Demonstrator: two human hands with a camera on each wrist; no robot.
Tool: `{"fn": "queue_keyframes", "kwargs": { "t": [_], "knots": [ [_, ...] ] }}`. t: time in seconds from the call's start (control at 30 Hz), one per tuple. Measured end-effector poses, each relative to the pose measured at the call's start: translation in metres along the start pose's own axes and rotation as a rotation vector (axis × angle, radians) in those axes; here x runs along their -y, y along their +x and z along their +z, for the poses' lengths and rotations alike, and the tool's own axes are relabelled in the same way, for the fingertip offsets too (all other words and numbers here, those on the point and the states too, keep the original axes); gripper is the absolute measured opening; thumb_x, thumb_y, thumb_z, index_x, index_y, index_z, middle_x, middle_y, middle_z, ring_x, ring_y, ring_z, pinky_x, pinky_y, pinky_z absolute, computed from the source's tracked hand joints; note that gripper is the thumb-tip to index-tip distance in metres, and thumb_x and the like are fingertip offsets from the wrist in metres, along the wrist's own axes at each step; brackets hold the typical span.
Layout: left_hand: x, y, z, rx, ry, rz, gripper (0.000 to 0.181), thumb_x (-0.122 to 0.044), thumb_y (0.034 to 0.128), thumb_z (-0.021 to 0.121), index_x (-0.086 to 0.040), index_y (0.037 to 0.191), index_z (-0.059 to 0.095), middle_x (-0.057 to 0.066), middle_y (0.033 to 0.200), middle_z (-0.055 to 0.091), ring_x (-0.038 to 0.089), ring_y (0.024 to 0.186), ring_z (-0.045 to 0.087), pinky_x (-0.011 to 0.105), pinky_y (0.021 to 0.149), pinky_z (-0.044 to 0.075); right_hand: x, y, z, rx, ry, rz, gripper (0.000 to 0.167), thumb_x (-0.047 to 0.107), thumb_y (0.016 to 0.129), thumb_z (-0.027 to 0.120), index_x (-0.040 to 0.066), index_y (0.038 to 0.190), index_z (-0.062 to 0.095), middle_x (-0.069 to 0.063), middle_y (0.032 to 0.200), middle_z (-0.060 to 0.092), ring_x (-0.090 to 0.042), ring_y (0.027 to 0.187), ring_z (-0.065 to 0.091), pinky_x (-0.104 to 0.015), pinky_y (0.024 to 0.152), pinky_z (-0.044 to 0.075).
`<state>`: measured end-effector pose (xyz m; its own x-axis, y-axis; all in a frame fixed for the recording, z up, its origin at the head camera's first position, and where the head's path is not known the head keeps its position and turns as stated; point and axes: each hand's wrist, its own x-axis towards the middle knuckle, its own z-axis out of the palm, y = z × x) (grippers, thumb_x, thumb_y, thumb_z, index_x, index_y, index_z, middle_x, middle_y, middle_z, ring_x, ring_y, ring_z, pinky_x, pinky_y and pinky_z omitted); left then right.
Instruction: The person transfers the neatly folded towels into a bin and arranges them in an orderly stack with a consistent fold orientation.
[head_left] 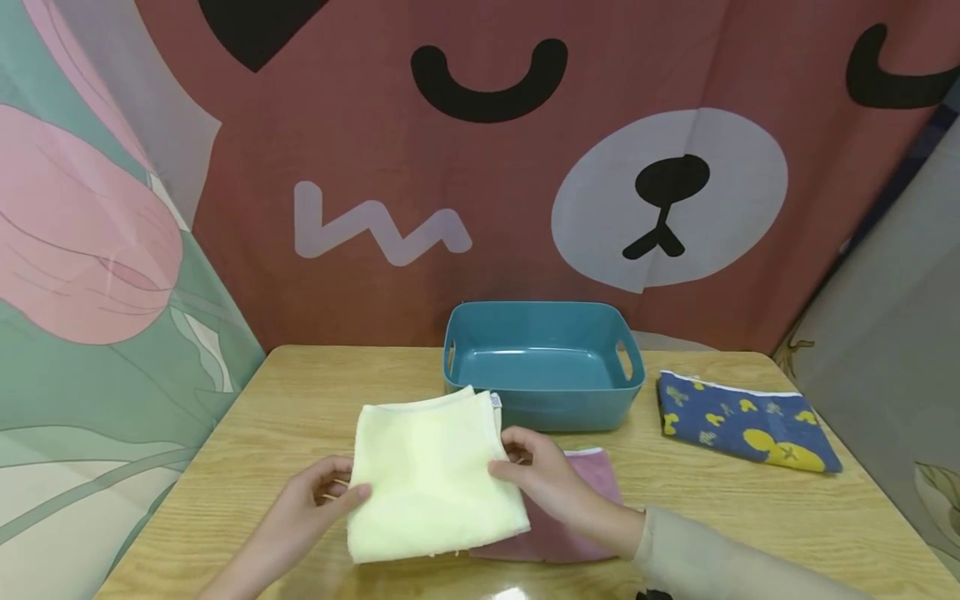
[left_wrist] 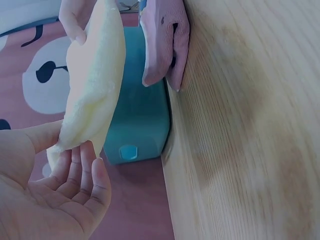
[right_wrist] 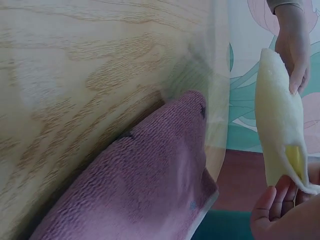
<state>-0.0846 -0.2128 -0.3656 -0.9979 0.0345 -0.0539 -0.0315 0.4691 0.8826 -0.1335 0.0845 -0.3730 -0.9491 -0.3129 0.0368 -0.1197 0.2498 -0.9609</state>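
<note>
Pale wood-grain tabletop below; left hand and right hand pinch opposite sides of a folded, squarish light-yellow cloth, likely light, floppy, best held there.

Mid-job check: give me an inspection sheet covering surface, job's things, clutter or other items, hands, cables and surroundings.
Surface: wood-grain table
Job's things: pale yellow cloth, raised off the table
Clutter or other items: pink cloth under the right forearm; teal basket; blue patterned cloth right of it
Hands: left hand and right hand grip opposite edges of the yellow cloth
Cables: nothing seen
Surroundings: printed curtains
</note>
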Motion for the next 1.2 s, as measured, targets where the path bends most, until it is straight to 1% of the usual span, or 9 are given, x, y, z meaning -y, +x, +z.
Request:
{"fn": "queue_keyframes", "kwargs": {
  "t": [0.27,0.53,0.63,0.87,1.0,1.2],
  "knots": [
    [-0.002,0.005,0.008,0.054,0.011,0.089,0.031,-0.019,0.0898,0.074,0.001,0.112,0.064,0.005,0.095,0.068,0.016,0.085,0.062,0.026,0.074,0.052,-0.003,-0.007,-0.013,0.003,0.006,0.032,0.025,0.007,0.087,0.071,-0.005,0.108,0.064,-0.006,0.092,0.064,-0.018,0.086,0.056,-0.031,0.076,0.049],
    [-0.005,0.010,0.018,0.093,-0.001,0.120,0.032,-0.017,0.0890,0.075,0.003,0.112,0.064,0.005,0.095,0.067,0.015,0.084,0.061,0.026,0.074,0.051,-0.005,-0.014,-0.024,-0.038,-0.016,0.066,0.027,0.006,0.085,0.072,-0.005,0.109,0.065,-0.007,0.096,0.065,-0.019,0.088,0.057,-0.034,0.078,0.050],
    [-0.007,0.011,0.022,0.117,-0.003,0.124,0.032,-0.016,0.0894,0.074,0.003,0.113,0.064,0.005,0.096,0.067,0.016,0.083,0.061,0.026,0.072,0.051,-0.007,-0.017,-0.028,-0.045,-0.027,0.070,0.026,0.005,0.085,0.072,-0.005,0.108,0.065,-0.007,0.096,0.065,-0.018,0.087,0.057,-0.034,0.078,0.050],
    [-0.014,0.012,0.029,0.148,-0.002,0.099,0.033,-0.016,0.0891,0.075,0.003,0.113,0.063,0.005,0.097,0.066,0.018,0.084,0.060,0.026,0.071,0.051,-0.007,-0.024,-0.037,-0.046,-0.022,0.090,0.026,0.005,0.086,0.072,-0.005,0.109,0.065,-0.007,0.096,0.065,-0.019,0.086,0.056,-0.032,0.075,0.051],
    [-0.017,0.013,0.032,0.150,-0.006,0.086,0.033,-0.017,0.0888,0.075,0.002,0.113,0.064,0.005,0.099,0.066,0.018,0.085,0.059,0.026,0.070,0.050,-0.008,-0.027,-0.041,-0.051,-0.019,0.105,0.026,0.005,0.087,0.071,-0.006,0.109,0.064,-0.007,0.097,0.064,-0.020,0.086,0.054,-0.033,0.075,0.049],
    [-0.019,0.017,0.039,0.143,-0.017,0.112,0.031,-0.017,0.0881,0.076,0.000,0.111,0.065,0.004,0.098,0.066,0.018,0.085,0.058,0.026,0.072,0.050,-0.014,-0.031,-0.047,-0.073,-0.013,0.126,0.029,0.005,0.087,0.071,-0.007,0.112,0.064,-0.007,0.096,0.064,-0.019,0.086,0.055,-0.031,0.075,0.049]
  ]
}}
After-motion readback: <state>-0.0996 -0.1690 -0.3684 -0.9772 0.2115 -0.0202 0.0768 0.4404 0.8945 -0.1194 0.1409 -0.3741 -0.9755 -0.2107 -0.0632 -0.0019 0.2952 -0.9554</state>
